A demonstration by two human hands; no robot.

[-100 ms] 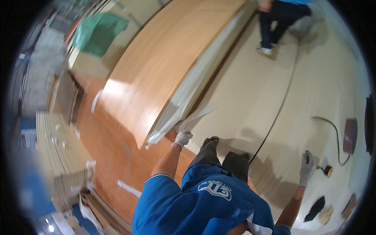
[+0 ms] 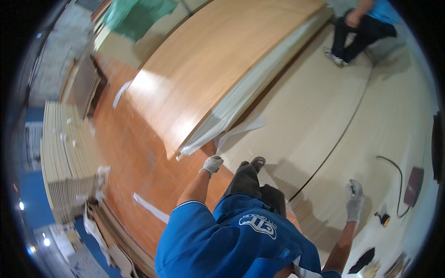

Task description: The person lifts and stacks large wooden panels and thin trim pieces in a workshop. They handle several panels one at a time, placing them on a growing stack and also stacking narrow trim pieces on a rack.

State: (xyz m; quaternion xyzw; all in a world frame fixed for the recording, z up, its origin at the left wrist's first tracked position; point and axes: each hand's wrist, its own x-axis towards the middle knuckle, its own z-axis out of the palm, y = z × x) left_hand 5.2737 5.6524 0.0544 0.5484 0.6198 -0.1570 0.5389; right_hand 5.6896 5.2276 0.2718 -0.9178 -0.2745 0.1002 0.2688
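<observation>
Gloved hands at a panel stack. The left hand (image 2: 212, 164), fingers curled, is just beside the lower end of a loose white strip (image 2: 241, 131); whether it grips the strip cannot be told. The strip lies over the pale panel (image 2: 296, 109), near the wood-grain panel (image 2: 208, 65). The right hand (image 2: 355, 200) has bent fingers; any contents are indiscernible. Handling appears partway: another strip (image 2: 150, 208) lies apart on the orange floor (image 2: 134, 153), while white sheeting (image 2: 227, 109) still lines the wood-grain panel's side; what is left is uncertain.

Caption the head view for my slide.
Gloved left hand near a white strip, gloved right hand above a pale surface, another person beyond.
</observation>
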